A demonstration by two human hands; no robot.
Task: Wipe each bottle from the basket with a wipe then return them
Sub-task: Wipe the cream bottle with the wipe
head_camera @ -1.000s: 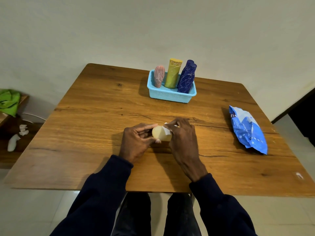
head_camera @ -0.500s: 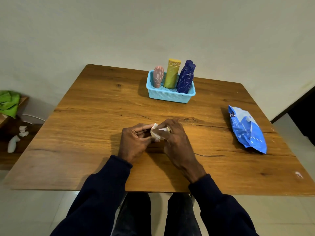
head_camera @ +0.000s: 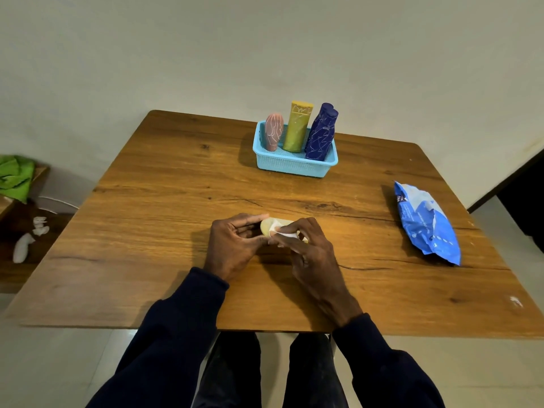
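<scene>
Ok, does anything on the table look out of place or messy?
Little stands out. The wipes pack lies crumpled near the right edge of the table, its flap apparently peeled up. In the basket a dark blue bottle leans to the right.

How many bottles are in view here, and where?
5: a pink bottle, a yellow bottle and seemingly two overlapping dark blue bottles stand in the basket; the left hand holds a cream bottle.

A plain off-white wall (head_camera: 265, 39) backs the wooden surface (head_camera: 147, 231). The floor (head_camera: 59, 363) is pale and tiled. A green cloth (head_camera: 14, 178) lies at left, and a dark opening (head_camera: 527, 201) shows at right.
</scene>
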